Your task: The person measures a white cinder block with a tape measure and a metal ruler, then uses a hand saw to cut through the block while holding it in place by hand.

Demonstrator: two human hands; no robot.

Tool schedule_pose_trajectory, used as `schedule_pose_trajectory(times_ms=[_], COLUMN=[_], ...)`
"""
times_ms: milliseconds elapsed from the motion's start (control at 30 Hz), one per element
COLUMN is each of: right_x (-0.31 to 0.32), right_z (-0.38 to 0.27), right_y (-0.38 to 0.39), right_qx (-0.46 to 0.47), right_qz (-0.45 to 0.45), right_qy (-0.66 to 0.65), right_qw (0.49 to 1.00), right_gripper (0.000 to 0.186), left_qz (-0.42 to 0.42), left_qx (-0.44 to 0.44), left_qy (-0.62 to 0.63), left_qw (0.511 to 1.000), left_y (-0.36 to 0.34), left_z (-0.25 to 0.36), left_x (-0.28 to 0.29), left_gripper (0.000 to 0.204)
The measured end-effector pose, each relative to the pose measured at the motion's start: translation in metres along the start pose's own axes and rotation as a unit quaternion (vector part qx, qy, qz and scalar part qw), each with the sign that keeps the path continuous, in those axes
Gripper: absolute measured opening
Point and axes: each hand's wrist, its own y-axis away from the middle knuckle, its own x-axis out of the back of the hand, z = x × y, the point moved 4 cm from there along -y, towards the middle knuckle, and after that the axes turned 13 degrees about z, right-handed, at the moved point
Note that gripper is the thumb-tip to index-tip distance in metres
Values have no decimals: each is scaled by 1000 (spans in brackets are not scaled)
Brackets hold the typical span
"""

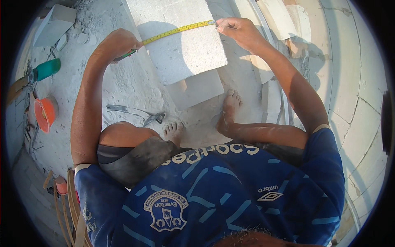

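A yellow tape measure [177, 31] is stretched across the top of a white masonry block [193, 53]. My left hand [120, 44] is closed around the dark and green case of the tape, just off the block's left edge. At the right edge, my right hand [240, 33] pinches the metal end of the blade between thumb and fingers. Under the near end of that block a second pale block [197, 88] sticks out toward my feet.
Left lie a cut block [55, 25], a green-handled tool [44, 70] and an orange bucket [45, 114]. A torn dark strip [135, 112] lies by my foot. Block pieces [279, 18] and a long pale rail [267, 24] are at right, near a block wall [358, 82].
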Motion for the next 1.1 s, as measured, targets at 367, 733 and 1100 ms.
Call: schedule_pose_trajectory(times_ms=[367, 733, 1100], right_x=[15, -77, -100], right_z=[-49, -89, -98], right_y=[-24, -70, -63], right_qx=[-8, 171, 213], right_qz=[-36, -135, -165], right_qy=[198, 132, 160], right_qw=[979, 967, 950], right_gripper=[27, 24, 19], left_qz=[-42, -68, -18], left_qx=[135, 211, 212], left_qy=[33, 75, 39], left_qw=[989, 972, 976], left_y=[22, 24, 23], left_z=[13, 11, 5], left_x=[0, -3, -9], left_gripper=[43, 44, 28])
